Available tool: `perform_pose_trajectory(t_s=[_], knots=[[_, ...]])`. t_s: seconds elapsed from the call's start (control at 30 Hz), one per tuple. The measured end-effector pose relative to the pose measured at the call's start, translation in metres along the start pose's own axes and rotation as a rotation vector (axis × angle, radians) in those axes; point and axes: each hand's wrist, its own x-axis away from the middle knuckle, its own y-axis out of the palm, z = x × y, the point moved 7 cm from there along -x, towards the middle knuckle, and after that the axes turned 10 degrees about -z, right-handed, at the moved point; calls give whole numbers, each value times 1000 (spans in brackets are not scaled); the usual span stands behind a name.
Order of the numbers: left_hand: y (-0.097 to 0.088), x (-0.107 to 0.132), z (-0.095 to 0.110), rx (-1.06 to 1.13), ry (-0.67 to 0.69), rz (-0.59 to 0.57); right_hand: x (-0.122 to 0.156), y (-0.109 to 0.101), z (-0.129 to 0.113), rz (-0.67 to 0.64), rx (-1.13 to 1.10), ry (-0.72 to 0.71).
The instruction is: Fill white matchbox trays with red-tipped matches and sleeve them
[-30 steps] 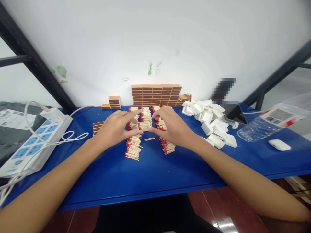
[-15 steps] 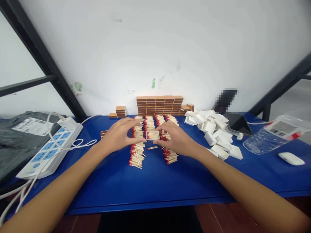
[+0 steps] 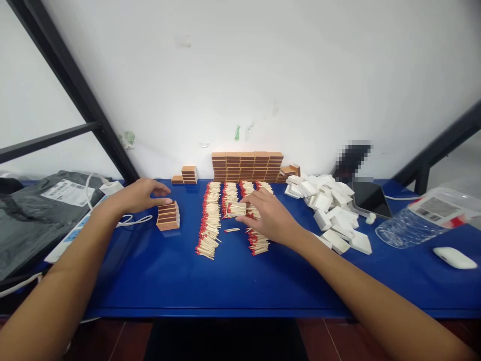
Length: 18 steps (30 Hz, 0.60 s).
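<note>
My right hand grips a small white matchbox tray at its right end, between thumb and fingers. Red-tipped matches lie inside that tray. Over on the left, my left hand hovers with thumb and fingers apart at the top of a short row of brown matchbox covers; whether the thumb touches them I cannot tell. Columns of matches lie on the blue table, one partly behind my right hand. A loose match rests just below the tray.
A wall of stacked matchboxes stands at the back, a smaller stack to its left. White trays are heaped on the right, near a phone, a plastic bottle and a white case. A power strip lies left.
My left hand has moved left, away from the tray to the matchbox covers. My right hand still holds the filled tray, which is now tilted. The view has shifted slightly.
</note>
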Motion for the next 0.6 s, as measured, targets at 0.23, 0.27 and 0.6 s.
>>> perform_pose_trajectory(t_s=[0.23,0.27,0.6], knots=[[2,39,20,-9,173,328,-1,-2,3,8,-1,0],[9,47,26,-9,213,325,-1,-3,4,8,-4,1],[42,77,43,-93,250,367,-3,1,5,-30,-38,26]])
